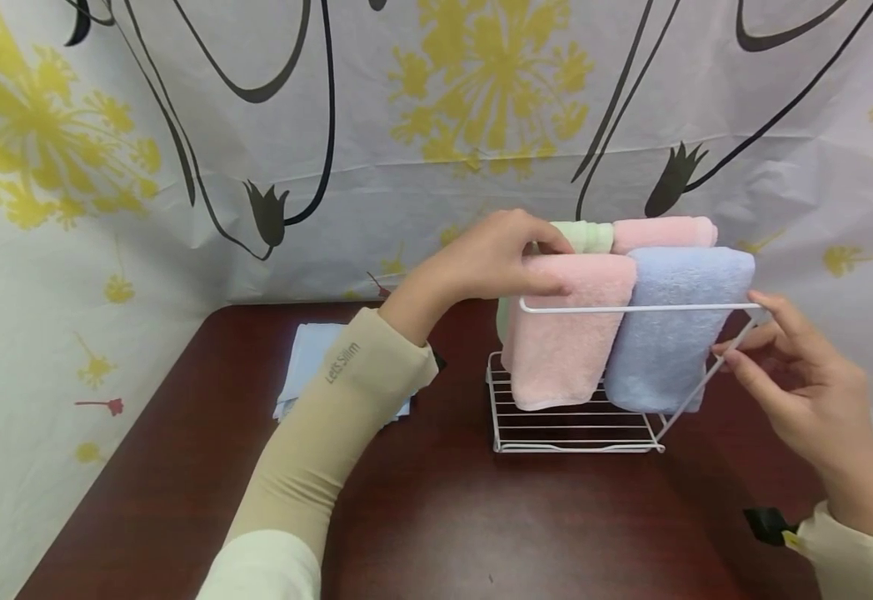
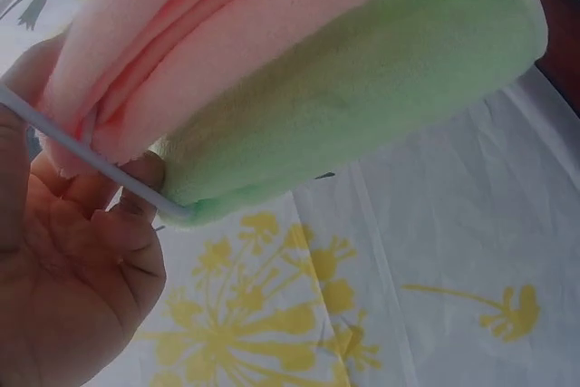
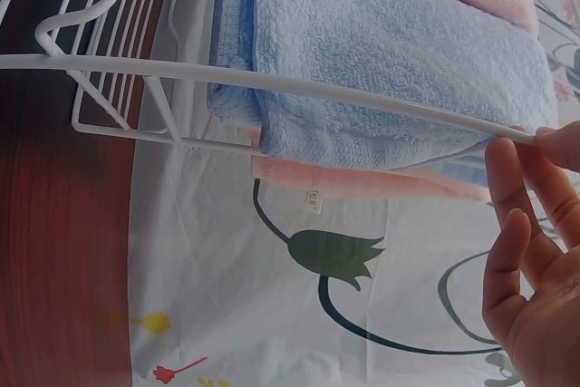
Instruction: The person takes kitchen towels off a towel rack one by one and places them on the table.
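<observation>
A white wire rack (image 1: 579, 451) stands on the table with folded towels hung over its upper bars. At the front are a pink towel (image 1: 575, 342) on the left and a light blue towel (image 1: 680, 325) on the right. Behind them show the tops of a green towel (image 1: 589, 236) and a second pink towel (image 1: 661, 233). My left hand (image 1: 492, 254) pinches the front pink towel at its upper left corner, thumb in front, other fingers partly hidden behind. With thumb and fingers, my right hand (image 1: 819, 383) grips the rack's sloping right side bar (image 3: 308, 90), beside the blue towel.
Left of the rack, a folded light blue cloth (image 1: 309, 358) lies on the dark red-brown table (image 1: 436, 525), partly covered by my left forearm. A white curtain (image 1: 376, 125) with yellow and grey flowers hangs close behind the table.
</observation>
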